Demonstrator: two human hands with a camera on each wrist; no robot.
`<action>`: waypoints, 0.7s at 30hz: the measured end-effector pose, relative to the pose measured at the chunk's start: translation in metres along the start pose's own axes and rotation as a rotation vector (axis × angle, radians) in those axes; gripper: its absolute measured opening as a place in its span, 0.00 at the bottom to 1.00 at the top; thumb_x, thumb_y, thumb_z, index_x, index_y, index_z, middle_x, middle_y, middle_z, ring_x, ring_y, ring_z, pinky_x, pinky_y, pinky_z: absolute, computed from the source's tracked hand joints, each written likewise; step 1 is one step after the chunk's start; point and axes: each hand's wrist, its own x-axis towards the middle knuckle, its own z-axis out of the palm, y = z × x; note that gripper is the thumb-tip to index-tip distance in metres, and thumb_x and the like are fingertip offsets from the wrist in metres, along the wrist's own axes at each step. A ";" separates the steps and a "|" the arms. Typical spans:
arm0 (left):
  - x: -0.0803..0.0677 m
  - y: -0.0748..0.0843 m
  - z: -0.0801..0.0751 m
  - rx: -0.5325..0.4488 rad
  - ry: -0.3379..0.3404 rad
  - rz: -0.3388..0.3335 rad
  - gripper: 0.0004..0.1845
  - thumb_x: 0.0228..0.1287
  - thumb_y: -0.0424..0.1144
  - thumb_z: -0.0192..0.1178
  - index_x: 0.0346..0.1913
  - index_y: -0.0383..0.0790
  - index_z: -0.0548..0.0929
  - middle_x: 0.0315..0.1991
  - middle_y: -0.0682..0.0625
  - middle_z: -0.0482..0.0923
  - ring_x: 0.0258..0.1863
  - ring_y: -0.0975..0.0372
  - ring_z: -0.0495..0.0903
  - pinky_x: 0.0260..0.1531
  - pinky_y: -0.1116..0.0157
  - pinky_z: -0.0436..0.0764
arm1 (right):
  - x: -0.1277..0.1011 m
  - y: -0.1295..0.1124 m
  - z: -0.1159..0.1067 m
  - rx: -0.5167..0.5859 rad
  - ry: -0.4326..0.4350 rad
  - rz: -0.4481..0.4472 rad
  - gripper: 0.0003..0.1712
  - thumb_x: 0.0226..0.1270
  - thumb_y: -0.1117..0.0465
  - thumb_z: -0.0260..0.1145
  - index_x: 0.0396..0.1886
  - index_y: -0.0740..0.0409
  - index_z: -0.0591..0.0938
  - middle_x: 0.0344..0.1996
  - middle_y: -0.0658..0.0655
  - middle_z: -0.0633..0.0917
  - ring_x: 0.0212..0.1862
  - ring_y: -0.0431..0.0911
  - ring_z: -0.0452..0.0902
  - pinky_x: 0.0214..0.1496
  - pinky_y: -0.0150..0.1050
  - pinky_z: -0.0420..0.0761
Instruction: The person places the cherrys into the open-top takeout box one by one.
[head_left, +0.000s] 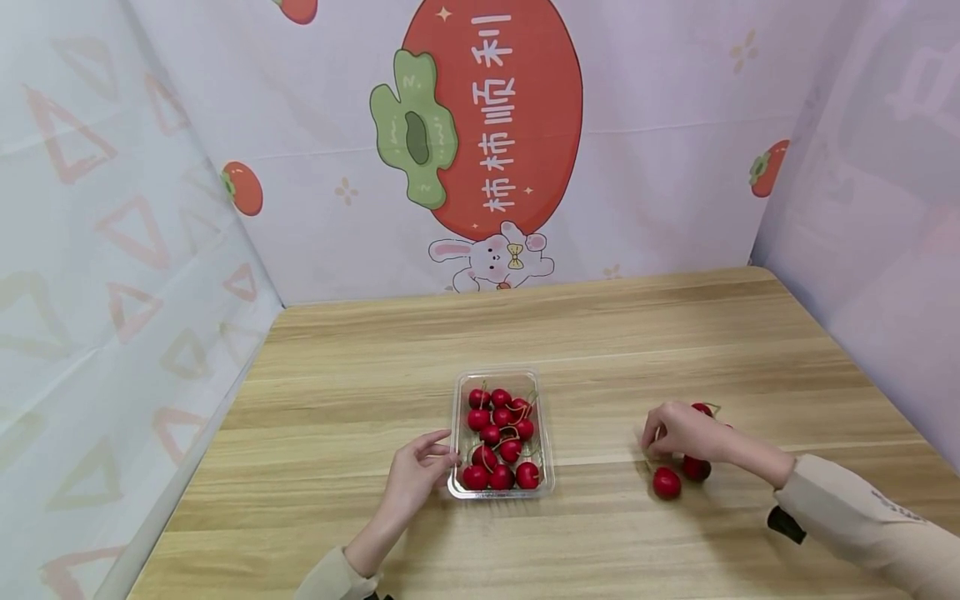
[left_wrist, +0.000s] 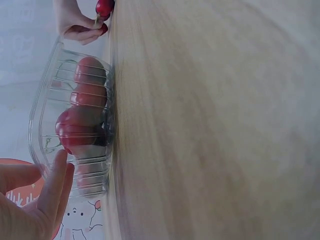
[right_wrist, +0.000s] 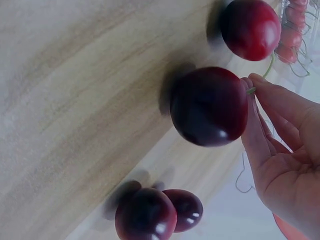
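Four loose cherries point(head_left: 666, 482) by right hand point(head_left: 681, 432); perhaps eleven in tray point(head_left: 459, 433).

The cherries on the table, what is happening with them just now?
A person sits at a wooden table. The left hand touches the side of a clear plastic tray that holds red cherries. The right hand pinches the stem of one dark cherry among a few loose cherries that lie on the table to the right of the tray. That cherry is apart from the tray, near the tabletop.
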 end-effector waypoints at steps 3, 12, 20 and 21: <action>0.000 0.000 0.000 -0.002 -0.001 0.002 0.22 0.54 0.28 0.59 0.53 0.24 0.70 0.34 0.40 0.78 0.33 0.56 0.81 0.28 0.65 0.83 | 0.000 0.000 -0.001 0.026 -0.007 0.000 0.05 0.48 0.73 0.64 0.23 0.61 0.81 0.22 0.49 0.79 0.23 0.34 0.72 0.20 0.28 0.77; 0.000 -0.001 0.000 0.002 -0.003 0.003 0.22 0.54 0.28 0.59 0.53 0.24 0.70 0.34 0.41 0.78 0.33 0.55 0.81 0.28 0.65 0.83 | 0.003 0.000 -0.006 0.058 0.003 -0.006 0.05 0.49 0.74 0.62 0.23 0.62 0.82 0.22 0.49 0.79 0.23 0.35 0.73 0.21 0.29 0.78; 0.000 -0.001 0.000 -0.010 -0.006 0.006 0.22 0.55 0.27 0.58 0.53 0.24 0.70 0.35 0.40 0.78 0.34 0.53 0.81 0.27 0.66 0.83 | 0.005 -0.007 -0.012 0.124 -0.018 0.018 0.04 0.51 0.73 0.61 0.26 0.65 0.82 0.22 0.52 0.80 0.24 0.39 0.76 0.24 0.31 0.81; 0.000 -0.001 0.000 -0.010 -0.005 0.005 0.22 0.55 0.27 0.58 0.53 0.24 0.70 0.35 0.40 0.78 0.34 0.53 0.81 0.27 0.66 0.83 | 0.005 -0.008 -0.013 0.141 -0.022 0.020 0.03 0.52 0.73 0.62 0.26 0.66 0.81 0.22 0.53 0.80 0.24 0.40 0.76 0.25 0.32 0.81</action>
